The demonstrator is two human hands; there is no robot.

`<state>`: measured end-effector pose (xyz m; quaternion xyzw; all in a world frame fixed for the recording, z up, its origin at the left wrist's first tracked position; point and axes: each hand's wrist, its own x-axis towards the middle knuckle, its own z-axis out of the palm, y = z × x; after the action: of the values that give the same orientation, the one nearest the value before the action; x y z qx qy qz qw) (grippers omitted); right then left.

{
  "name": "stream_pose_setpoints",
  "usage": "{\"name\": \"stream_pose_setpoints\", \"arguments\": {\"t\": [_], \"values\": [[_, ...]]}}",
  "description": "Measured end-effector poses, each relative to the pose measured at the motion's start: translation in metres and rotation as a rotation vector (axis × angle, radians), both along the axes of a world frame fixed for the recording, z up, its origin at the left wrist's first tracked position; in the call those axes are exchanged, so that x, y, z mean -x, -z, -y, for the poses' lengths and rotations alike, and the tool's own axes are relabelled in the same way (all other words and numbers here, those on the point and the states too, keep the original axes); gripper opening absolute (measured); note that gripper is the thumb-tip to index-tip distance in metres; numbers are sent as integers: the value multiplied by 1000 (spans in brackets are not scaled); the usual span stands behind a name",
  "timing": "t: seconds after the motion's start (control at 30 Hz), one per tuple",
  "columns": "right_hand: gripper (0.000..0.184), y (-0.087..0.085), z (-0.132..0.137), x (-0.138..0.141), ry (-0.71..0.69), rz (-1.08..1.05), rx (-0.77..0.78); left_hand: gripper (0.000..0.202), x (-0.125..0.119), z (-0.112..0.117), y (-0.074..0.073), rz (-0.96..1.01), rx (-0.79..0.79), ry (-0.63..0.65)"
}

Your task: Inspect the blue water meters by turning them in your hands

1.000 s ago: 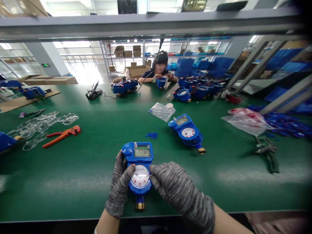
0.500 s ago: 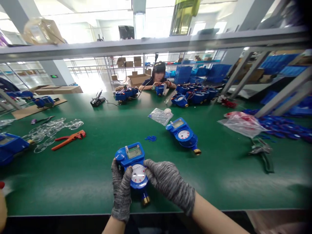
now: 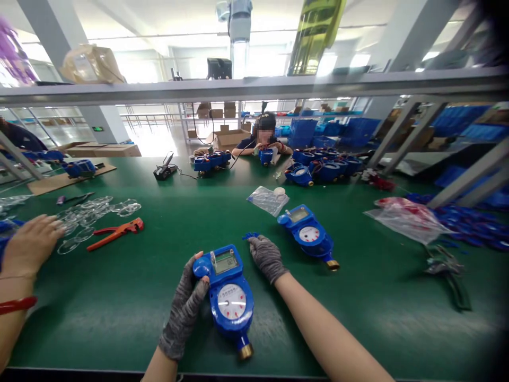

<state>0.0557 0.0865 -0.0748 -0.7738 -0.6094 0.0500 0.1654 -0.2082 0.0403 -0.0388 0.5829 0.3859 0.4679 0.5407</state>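
Observation:
A blue water meter (image 3: 233, 302) lies on the green table in front of me, its screen and round white dial facing up and its brass end pointing towards me. My left hand (image 3: 181, 307), in a grey fingerless glove, grips the meter by its upper left side. Beyond it, my right hand (image 3: 267, 258), gloved the same way, reaches to a small pile of blue plastic pieces (image 3: 249, 235). Its fingers are drawn together at the pile; whatever is between the fingertips is hidden. Just right of that hand lies a second blue water meter (image 3: 309, 234).
On the left are orange-handled cutters (image 3: 115, 233), clear rings (image 3: 85, 212) and another person's hand (image 3: 34, 241). A plastic bag (image 3: 267, 199) lies ahead. Green-handled pliers (image 3: 449, 270) are at right. A co-worker (image 3: 265, 132) sits opposite near several meters (image 3: 326, 168).
My right hand has left the meter and moved forward to the blue pieces. My left hand still holds the meter. Another person's hand has come in at the left.

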Motion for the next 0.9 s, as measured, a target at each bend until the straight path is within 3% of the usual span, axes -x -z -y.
{"name": "stream_pose_setpoints", "arguments": {"t": [0.1, 0.27, 0.47, 0.9], "values": [[32, 2, -3, 2, -6, 26, 28, 55, 0, 6, 3, -45, -9, -46], [28, 3, -12, -4, 27, 20, 71, 58, -12, 23, 4, -61, -82, -289], [17, -4, -11, -12, 63, -49, 166, 54, -23, 35, 10, -42, -105, -391], [14, -8, 0, -9, 73, -121, 141, 61, -11, 28, 20, -61, -59, -276]]}}
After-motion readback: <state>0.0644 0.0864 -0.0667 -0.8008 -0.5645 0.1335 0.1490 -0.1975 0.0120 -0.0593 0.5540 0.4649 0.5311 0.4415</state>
